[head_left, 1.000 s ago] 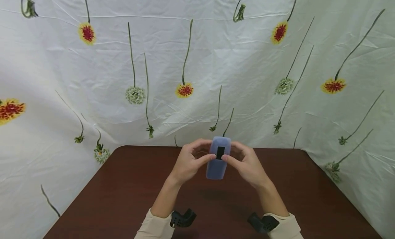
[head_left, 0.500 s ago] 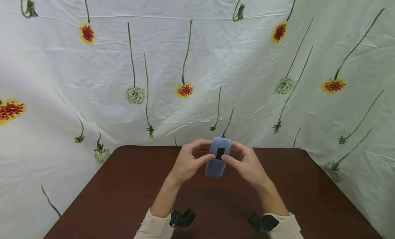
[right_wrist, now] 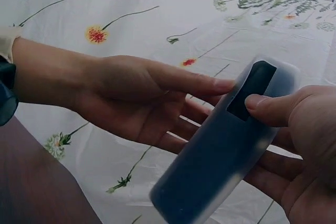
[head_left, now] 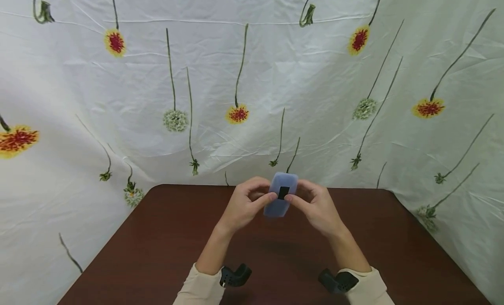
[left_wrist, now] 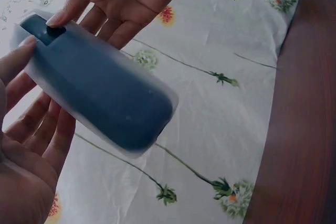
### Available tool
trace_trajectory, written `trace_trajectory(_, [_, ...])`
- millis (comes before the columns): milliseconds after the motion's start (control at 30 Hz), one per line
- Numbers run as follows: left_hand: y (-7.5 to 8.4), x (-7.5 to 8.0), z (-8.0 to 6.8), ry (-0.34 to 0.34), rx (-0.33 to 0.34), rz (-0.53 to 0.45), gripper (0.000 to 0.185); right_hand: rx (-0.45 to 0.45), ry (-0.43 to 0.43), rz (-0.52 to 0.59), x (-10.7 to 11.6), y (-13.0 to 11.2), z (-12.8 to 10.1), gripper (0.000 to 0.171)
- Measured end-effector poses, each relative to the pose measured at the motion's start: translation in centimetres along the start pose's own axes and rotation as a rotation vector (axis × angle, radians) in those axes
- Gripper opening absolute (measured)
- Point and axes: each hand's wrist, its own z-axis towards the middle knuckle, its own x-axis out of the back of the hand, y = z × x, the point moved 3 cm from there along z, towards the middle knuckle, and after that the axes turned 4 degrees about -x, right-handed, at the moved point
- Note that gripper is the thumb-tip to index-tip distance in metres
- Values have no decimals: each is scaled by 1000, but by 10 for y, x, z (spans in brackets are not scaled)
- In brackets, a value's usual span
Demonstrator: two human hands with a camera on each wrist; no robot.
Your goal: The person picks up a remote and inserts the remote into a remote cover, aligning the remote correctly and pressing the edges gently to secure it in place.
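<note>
Above the table, a rounded oblong case (head_left: 277,207) in frosted, see-through blue is held up between both hands. It has a black rectangular window (head_left: 283,192) on the face toward me. My left hand (head_left: 245,206) grips its left side, thumb on the front by the window and fingers behind. From the other side my right hand (head_left: 318,208) holds it the same way, its thumb (right_wrist: 257,103) over the window's edge. In the left wrist view the case (left_wrist: 105,87) looks dark blue inside a cloudy outer layer. What lies inside cannot be told.
A dark reddish-brown table (head_left: 165,252) spreads beneath the hands. Behind it and along its sides hangs a white cloth (head_left: 212,77) printed with flowers. Black wrist devices (head_left: 235,275) sit at both cream sleeve cuffs.
The case has tilted in the hands, so its lower end rises and its face looks shorter. Both hands keep their grip nearly in place. The head view has shifted slightly.
</note>
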Motion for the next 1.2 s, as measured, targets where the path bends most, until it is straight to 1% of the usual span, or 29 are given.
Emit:
trace_trajectory(200, [4,9,4,40,72,27,19,194,30,-162,-1,-4,3,34])
trace_trajectory(267, [5,12,5,37,103,36,21,253,50,-220,0,-3,4,35])
trace_trajectory(333, [6,13,6,25,147,36,22,304,75,-275,1,-3,4,36])
trace_trajectory(400, [6,12,7,12,211,18,22,350,88,-314,1,-2,4,38])
trace_trajectory(500, [4,10,6,0,339,-38,27,401,73,-344,2,-3,4,40])
trace_trajectory(567, [2,8,5,-14,425,-91,35,420,53,-366,2,-3,3,41])
trace_trajectory(633, [-1,5,3,-43,504,-146,45,434,26,-384,2,-3,1,43])
trace_trajectory(700, [-2,3,3,-74,564,-196,51,443,-1,-404,1,0,0,43])
trace_trajectory(767, [-3,1,2,-93,604,-239,51,458,-25,-419,1,1,-1,44])
trace_trajectory(833, [-3,0,1,-94,632,-276,46,471,-43,-431,0,2,-2,44])
trace_trajectory(967, [-4,-1,0,-79,658,-337,38,506,-43,-451,0,4,-2,44])
trace_trajectory(1200, [-3,-3,0,-48,673,-378,29,512,-74,-469,2,5,-4,46])
